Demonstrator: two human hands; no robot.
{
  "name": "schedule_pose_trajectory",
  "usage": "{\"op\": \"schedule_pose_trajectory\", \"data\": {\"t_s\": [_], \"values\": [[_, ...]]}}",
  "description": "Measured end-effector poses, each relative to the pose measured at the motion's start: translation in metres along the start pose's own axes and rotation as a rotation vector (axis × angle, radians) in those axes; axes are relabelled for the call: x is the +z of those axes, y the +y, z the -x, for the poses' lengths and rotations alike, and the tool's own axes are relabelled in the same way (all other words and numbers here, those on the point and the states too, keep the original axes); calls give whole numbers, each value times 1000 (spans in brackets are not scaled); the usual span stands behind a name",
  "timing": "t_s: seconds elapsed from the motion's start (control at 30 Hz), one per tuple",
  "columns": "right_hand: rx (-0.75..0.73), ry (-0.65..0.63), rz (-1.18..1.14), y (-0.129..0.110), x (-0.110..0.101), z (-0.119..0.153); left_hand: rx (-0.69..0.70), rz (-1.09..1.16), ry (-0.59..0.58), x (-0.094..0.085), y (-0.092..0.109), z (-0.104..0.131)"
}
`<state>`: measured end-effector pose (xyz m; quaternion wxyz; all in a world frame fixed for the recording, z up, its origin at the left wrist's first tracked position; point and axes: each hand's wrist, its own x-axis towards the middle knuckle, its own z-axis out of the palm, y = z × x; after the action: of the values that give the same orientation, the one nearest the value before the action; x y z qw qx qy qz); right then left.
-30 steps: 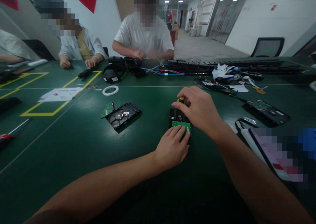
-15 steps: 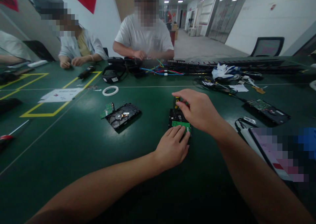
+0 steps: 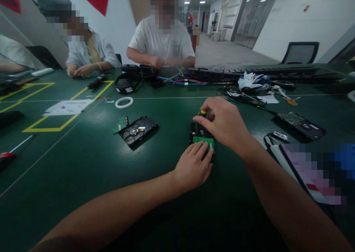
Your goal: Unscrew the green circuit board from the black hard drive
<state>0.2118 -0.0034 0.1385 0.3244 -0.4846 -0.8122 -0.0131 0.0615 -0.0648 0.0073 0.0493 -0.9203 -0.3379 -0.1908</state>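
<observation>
A black hard drive [image 3: 195, 129] with a green circuit board [image 3: 200, 138] on its upper face lies on the table in front of me. My left hand [image 3: 195, 165] grips the near end of this drive, its fingers laid over the board and the thumb low at the side. Above the far end, my right hand [image 3: 219, 119] is closed around a short black and yellow screwdriver handle [image 3: 203, 113] between thumb and fingers. Most of the screwdriver, its tip included, is hidden by the hand.
Left of me lie an opened hard drive [image 3: 138, 130], a loose green board [image 3: 121, 124], a tape roll [image 3: 124, 102] and a red-handled screwdriver [image 3: 7, 155]. Another hard drive [image 3: 301, 125] sits at right. Cables [image 3: 191, 81] and gloves [image 3: 251, 81] line the back. Co-workers sit opposite.
My right hand has shifted slightly right, and its fingers have curled further around the screwdriver handle, covering more of it. The left hand and the hard drive have stayed in place.
</observation>
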Motion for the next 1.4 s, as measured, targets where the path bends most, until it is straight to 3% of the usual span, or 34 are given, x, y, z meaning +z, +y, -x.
{"op": "schedule_pose_trajectory", "data": {"t_s": [0.67, 0.93, 1.4], "values": [[-91, -47, -147, 0, -3, -1, 10, -1, -3, 0, 0, 0], [8, -17, -75, 1, -2, -1, 4, -1, -8, -1, 0, -1], [15, 9, -35, 0, -1, 0, 9, 9, -3, 0, -1, 0]]}}
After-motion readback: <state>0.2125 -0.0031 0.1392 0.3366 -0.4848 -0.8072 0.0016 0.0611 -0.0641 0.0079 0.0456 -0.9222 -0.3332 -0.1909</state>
